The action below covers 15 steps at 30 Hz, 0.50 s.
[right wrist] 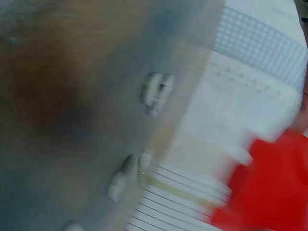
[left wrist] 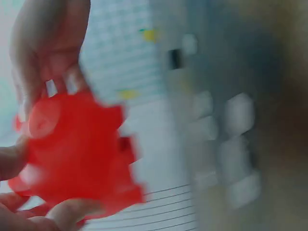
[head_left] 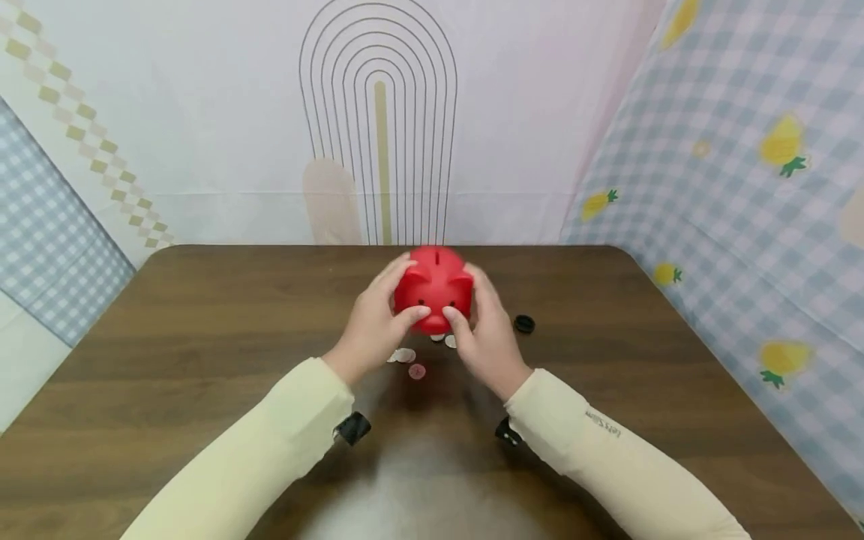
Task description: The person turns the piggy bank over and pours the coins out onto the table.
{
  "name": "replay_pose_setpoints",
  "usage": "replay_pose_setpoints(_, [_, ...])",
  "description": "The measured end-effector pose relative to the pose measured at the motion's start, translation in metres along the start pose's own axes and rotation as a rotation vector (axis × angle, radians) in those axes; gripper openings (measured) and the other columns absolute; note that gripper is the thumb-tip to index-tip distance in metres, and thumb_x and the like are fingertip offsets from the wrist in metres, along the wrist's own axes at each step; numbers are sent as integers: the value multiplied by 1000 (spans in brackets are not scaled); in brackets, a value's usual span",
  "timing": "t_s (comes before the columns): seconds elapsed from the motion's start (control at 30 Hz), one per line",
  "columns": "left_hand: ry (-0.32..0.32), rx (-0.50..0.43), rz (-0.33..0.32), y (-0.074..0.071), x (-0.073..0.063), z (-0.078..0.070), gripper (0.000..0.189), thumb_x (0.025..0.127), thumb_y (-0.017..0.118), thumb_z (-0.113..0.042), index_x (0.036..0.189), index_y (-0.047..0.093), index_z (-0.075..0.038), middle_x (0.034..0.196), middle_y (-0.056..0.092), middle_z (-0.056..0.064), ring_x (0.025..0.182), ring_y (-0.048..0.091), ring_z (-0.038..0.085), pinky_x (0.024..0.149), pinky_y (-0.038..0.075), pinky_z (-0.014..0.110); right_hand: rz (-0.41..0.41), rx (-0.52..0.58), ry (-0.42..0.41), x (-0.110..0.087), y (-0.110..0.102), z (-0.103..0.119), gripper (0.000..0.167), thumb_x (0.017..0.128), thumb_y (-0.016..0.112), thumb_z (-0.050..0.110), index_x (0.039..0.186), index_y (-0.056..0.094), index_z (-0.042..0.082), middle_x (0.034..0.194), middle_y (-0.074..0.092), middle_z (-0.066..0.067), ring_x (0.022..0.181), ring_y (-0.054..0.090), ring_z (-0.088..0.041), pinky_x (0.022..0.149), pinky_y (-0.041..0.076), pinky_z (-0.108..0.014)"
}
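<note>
A red piggy bank [head_left: 435,289] with a coin slot on top is held up over the table, its snout towards me. My left hand [head_left: 371,326] grips it on the left side, and my right hand [head_left: 491,337] grips the right side. Both thumbs lie near the snout. Below it, several silver coins [head_left: 404,355] and one reddish coin [head_left: 417,371] lie on the table. In the left wrist view the piggy bank [left wrist: 77,149] is blurred, with fingers on both sides. Only part of the piggy bank [right wrist: 276,185] shows in the right wrist view.
A small black round cap [head_left: 523,324] lies on the brown wooden table [head_left: 202,360], to the right of my right hand. Patterned cloth [head_left: 526,120] hangs behind the table's far edge, and checked cloth [head_left: 729,225] hangs along the right.
</note>
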<state>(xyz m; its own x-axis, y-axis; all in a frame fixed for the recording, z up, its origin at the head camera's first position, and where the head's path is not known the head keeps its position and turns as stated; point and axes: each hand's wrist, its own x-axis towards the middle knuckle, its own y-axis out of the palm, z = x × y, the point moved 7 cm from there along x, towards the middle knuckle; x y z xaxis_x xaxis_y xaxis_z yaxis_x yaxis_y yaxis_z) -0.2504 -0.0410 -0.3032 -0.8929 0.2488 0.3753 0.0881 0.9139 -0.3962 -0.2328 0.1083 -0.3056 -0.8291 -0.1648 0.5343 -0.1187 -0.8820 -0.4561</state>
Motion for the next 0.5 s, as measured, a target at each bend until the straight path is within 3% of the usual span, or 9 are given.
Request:
replay_pose_setpoints(0.1, [-198,-15,64,7,6,25,64,85,72,-7,143,45,-10,141,49,12,126,47,32,90,53,44,109,-46,195,5,8,-19,51,93,64,10,138,42,5,131,52,-11,113,54,-26,89,54,-42])
replay_pose_setpoints(0.17, [-299,-54,93,11,5,36,66,85,72,-9,144,43,-13,138,50,11,124,47,32,83,56,45,149,-66,272,3,11,-25,50,93,64,13,138,43,7,130,53,-10,112,55,-26,88,55,-42])
replay_pose_setpoints(0.27, [-332,-78,85,12,3,38,67,86,72,-9,145,42,-15,139,50,9,126,46,32,83,56,46,155,-55,293,2,11,-26,51,93,64,13,138,42,8,131,53,-9,114,54,-27,88,55,-42])
replay_pose_setpoints(0.37, [-215,-44,35,6,0,20,66,85,72,-8,144,44,-13,145,46,7,127,47,29,88,54,43,83,-21,181,2,5,-14,54,92,65,10,141,41,8,136,49,-7,117,52,-24,89,54,-40])
replay_pose_setpoints(0.5, [176,49,-67,-8,-8,-32,62,82,74,-3,138,49,-4,151,39,9,136,39,30,94,50,45,-132,68,-221,-4,-14,21,61,85,68,-1,139,40,-3,144,40,-18,125,47,-33,88,53,-46])
